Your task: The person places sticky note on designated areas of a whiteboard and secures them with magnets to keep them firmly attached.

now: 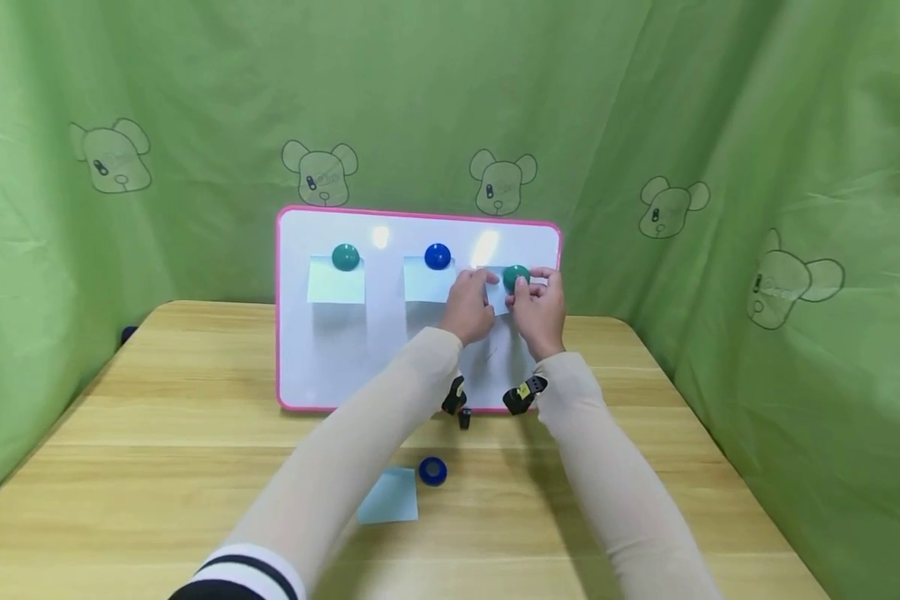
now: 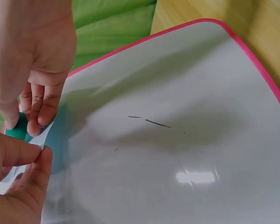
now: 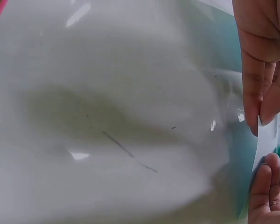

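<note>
On the right part of a whiteboard with a pink rim, my right hand grips a round green magnet over a pale blue paper note. The left hand pinches the same note by its left edge between thumb and finger. In the left wrist view the green magnet is partly hidden by the right hand's fingers. The right wrist view shows the note standing a little off the board between both hands.
Two more notes hang on the board, one under a green magnet, the other under a blue magnet. On the wooden table lie a blue note and a blue magnet. Green curtains surround the table.
</note>
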Tool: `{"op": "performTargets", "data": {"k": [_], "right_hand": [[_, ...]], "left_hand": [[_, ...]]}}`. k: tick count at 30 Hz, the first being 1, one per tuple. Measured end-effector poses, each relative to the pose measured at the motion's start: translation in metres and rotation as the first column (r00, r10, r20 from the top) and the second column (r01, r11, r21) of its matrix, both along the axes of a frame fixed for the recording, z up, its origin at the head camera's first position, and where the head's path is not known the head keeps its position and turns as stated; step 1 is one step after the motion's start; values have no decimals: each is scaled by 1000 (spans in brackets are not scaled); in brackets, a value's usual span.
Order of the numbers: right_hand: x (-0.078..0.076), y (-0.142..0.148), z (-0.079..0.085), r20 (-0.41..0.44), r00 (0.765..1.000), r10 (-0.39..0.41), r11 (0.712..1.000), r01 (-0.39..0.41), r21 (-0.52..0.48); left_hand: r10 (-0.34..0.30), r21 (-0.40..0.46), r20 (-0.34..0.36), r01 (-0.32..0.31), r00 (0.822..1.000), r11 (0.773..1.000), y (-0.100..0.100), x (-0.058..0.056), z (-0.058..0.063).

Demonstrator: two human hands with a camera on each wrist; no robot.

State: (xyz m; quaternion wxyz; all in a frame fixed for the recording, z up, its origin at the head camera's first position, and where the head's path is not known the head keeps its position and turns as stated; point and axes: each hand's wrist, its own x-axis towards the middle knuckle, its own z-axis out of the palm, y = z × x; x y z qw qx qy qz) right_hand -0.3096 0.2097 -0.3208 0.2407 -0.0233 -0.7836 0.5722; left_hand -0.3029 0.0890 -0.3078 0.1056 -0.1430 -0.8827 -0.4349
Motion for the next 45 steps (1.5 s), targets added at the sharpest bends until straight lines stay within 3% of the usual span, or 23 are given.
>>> {"op": "performTargets", "data": {"k": [6,13,21,31,37,45], "right_hand": [[-4,-3,1,17,1000,-8,1000,9,-23],[-6,-7,8,4,1000,-10,996,10,-91],[-12,-12,12,1,999,-40,984,39,-176],[-19,-15,18,21,999,-42,957,47,-288],[-20,-15,19,44,998,-46,949,57,-311],[-21,-13,19,53,997,-54,938,69,-340]], "left_hand": [[38,1,23,-38,999,999,2,2,1],[26,-30,-1,-26,1000,999,5,-2,6],[17,-41,14,-17,1000,999,6,1,5],[3,-70,-4,-3,1000,998,7,0,6],[-3,-91,6,4,1000,996,7,0,6],[-11,-55,18,12,1000,998,6,2,6]]}}
